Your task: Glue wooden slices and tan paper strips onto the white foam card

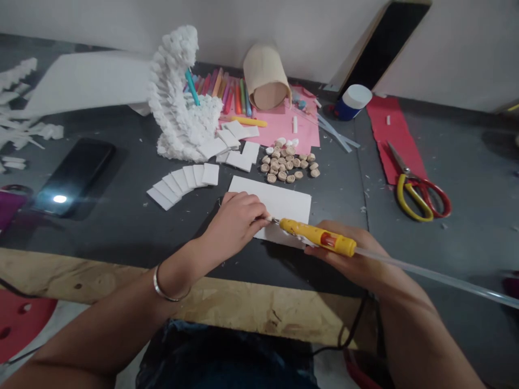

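Note:
My right hand (348, 248) is wrapped round a yellow hot glue gun (316, 235), and a long clear glue stick (438, 276) runs out of its back end. The gun's nozzle points left and meets the fingertips of my left hand (241, 216). Those fingers are pinched on a small pale piece (267, 218) right at the nozzle; its kind is too small to make out. Under both hands lies a white rectangular board (287, 202). Just beyond it sits a heap of small rolled beige discs (284, 162). White square tiles (182, 181) lie in a fan to the left.
Yellow-and-red scissors (417, 189) rest at right beside red paper (391, 135). A white textured sculpture (174, 102), a cardboard tube (265, 75), several coloured pens (227, 89) and a white-lidded jar (353, 102) stand or lie behind. A phone (77, 173) with its light on lies left.

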Tool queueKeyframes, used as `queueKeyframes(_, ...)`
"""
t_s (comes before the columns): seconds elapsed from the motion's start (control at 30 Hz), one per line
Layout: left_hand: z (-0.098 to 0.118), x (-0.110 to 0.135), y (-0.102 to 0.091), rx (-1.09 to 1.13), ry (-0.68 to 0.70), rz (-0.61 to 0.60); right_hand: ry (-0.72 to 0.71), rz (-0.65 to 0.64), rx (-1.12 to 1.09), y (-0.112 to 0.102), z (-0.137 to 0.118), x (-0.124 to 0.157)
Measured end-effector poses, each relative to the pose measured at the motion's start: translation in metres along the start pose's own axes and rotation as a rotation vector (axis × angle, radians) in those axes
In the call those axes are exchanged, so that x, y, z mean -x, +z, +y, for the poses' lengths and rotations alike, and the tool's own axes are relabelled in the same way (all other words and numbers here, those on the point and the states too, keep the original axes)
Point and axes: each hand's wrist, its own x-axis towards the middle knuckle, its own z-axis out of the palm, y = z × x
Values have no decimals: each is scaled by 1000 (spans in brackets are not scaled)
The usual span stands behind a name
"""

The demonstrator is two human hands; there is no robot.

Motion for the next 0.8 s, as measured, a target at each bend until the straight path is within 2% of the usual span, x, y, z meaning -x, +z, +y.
queueKeyframes(0.23,0,0,-1,-12,4,-11,3,-19,-35,-1,-2,0)
queueKeyframes(0.8,0,0,0,11,-5,-1,28,-15,111,-8,3,3)
